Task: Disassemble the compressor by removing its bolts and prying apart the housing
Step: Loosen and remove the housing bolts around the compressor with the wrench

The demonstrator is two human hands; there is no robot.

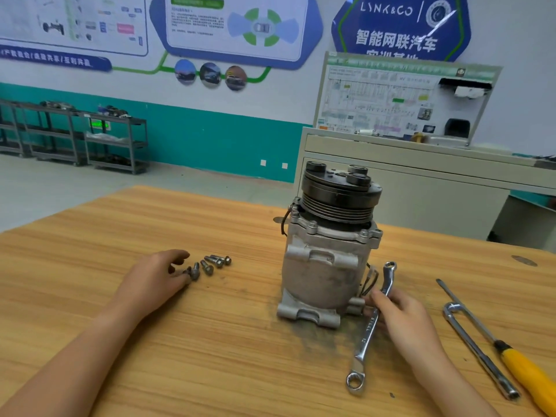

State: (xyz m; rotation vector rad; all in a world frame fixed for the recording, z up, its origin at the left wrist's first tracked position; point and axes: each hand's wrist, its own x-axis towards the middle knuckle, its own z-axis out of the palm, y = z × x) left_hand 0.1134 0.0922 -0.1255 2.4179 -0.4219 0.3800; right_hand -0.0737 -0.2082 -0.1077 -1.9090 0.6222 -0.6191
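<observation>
The grey aluminium compressor [325,266] stands upright on the wooden table [210,341], its black clutch pulley [340,191] on top. Several loose bolts [210,264] lie in a row to its left. My left hand [156,278] rests on the table beside them, and its fingertips pinch the nearest bolt [192,270]. My right hand [400,317] grips a silver ring spanner [368,326] by its shaft, right next to the compressor's base. The spanner's upper ring end points up beside the housing.
A yellow-handled screwdriver [523,368] and a long silver socket wrench [478,350] lie at the table's right. Dark grime marks the wood in front of the compressor. A grey cabinet with a training board [400,100] stands behind; shelving carts [114,139] line the far wall.
</observation>
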